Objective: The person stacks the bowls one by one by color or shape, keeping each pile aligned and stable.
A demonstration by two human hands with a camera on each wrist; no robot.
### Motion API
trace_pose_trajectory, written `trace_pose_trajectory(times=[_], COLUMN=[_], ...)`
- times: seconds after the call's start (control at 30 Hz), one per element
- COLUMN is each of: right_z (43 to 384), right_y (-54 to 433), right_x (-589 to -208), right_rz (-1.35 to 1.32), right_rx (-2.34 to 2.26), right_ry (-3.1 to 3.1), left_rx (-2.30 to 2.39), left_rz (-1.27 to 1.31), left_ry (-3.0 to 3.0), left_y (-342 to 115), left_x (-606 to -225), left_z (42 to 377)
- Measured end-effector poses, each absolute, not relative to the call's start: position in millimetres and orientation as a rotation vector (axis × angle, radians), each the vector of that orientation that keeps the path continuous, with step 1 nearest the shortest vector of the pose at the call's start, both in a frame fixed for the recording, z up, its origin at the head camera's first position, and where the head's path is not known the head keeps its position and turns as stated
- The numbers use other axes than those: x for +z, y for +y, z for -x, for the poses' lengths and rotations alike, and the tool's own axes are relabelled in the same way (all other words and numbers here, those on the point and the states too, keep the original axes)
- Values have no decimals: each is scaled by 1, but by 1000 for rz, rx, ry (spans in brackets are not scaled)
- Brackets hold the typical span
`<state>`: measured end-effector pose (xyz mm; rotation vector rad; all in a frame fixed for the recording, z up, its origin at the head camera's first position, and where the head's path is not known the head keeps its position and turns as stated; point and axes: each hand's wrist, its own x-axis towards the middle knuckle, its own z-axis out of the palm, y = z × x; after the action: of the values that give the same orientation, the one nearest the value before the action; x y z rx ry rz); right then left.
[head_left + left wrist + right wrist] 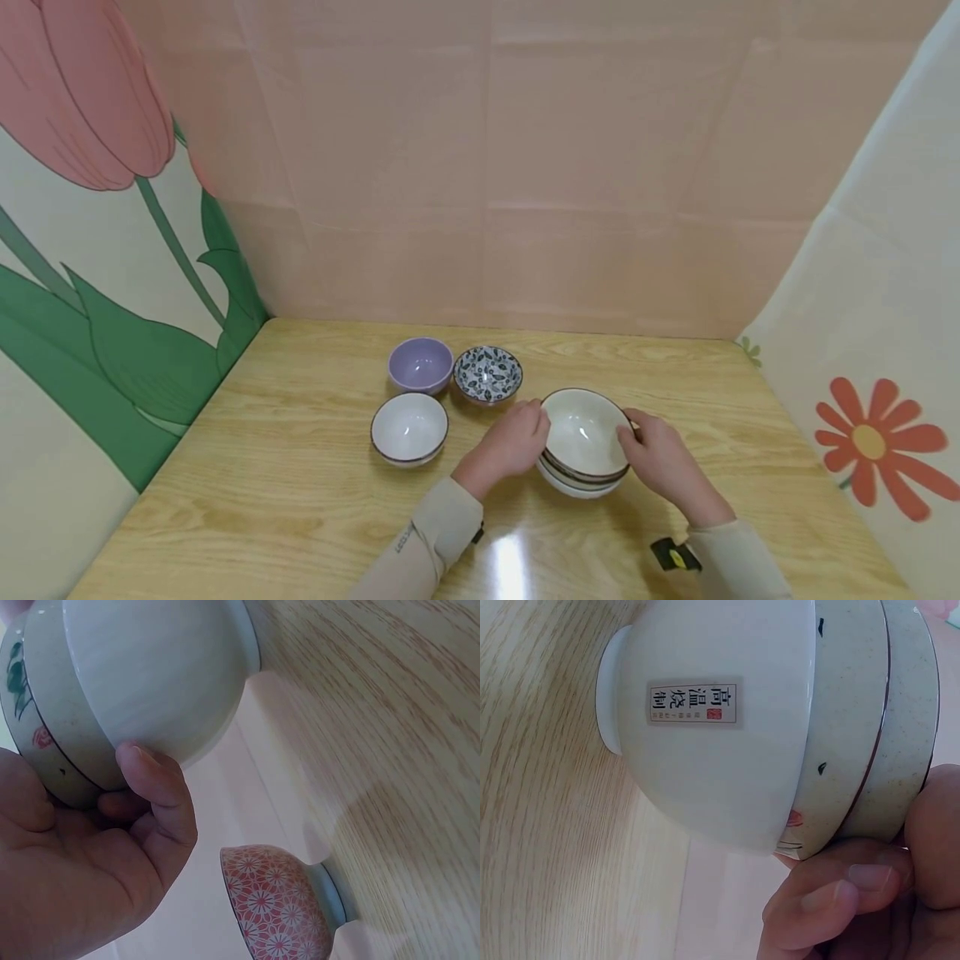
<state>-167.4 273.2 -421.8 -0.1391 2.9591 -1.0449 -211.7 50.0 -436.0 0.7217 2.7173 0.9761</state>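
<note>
A stack of bowls stands at the right of the table between the two hands. Its top bowl (583, 429) is cream with a dark rim; a second speckled cream bowl (56, 682) is nested beneath, and a plain white bowl (720, 765) with a printed label is at the bottom. My left hand (517, 440) grips the stack's left side, one fingertip against the white bowl. On the opposite side my right hand (662, 457) holds the cream bowls, its thumb at the top rim and its fingers curled below. The white bowl's foot is at the tabletop.
Left of the stack stand a white bowl with a dark rim (408, 429), a purple bowl (420, 367) and a dark-and-white leaf-patterned bowl (487, 375). The patterned one's outside is red (274, 904). A pink cloth backdrop (480, 167) rises behind the wooden table (285, 467).
</note>
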Motion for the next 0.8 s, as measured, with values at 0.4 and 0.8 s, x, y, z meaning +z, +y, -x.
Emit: trace_pose_trajectory(times=[0.4, 0.8], right_z=[167, 164], right_y=[273, 269], right_x=[-425, -425], right_rz=[148, 127], right_rx=[-1066, -960], right_ry=[2955, 3020], left_rx=[999, 996], left_rz=[-719, -688], left_ry=[2704, 2688], left_y=[49, 49], left_x=[-438, -437], left_z=[213, 212])
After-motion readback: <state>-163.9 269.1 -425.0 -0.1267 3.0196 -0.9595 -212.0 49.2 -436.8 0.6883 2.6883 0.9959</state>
